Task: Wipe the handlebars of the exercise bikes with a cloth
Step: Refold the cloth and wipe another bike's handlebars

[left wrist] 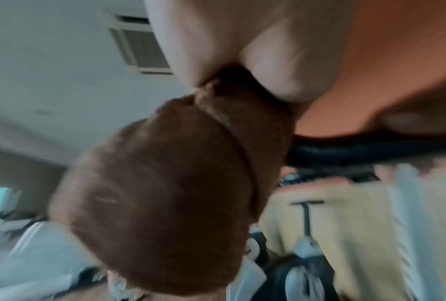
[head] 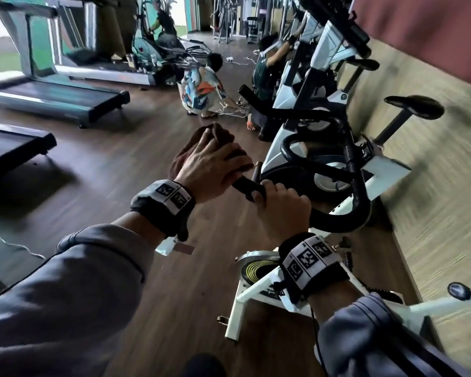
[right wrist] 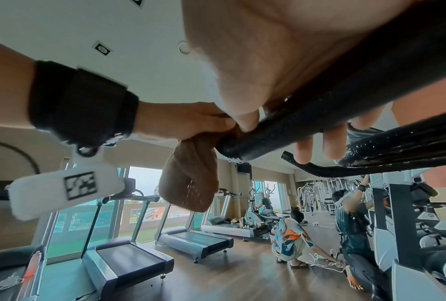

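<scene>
A brown cloth is bunched under my left hand, which grips it around the near end of the black handlebar of a white exercise bike. Just behind it my right hand is curled round the same bar. In the left wrist view the cloth hangs in a rounded wad from my fingers, with the bar running off to the right. The right wrist view shows the handlebar across my right palm, and the cloth drooping from its end under my left hand.
More exercise bikes stand in a row along the right wall. Treadmills line the left side. Two people crouch on the wooden floor ahead, among loose white cables.
</scene>
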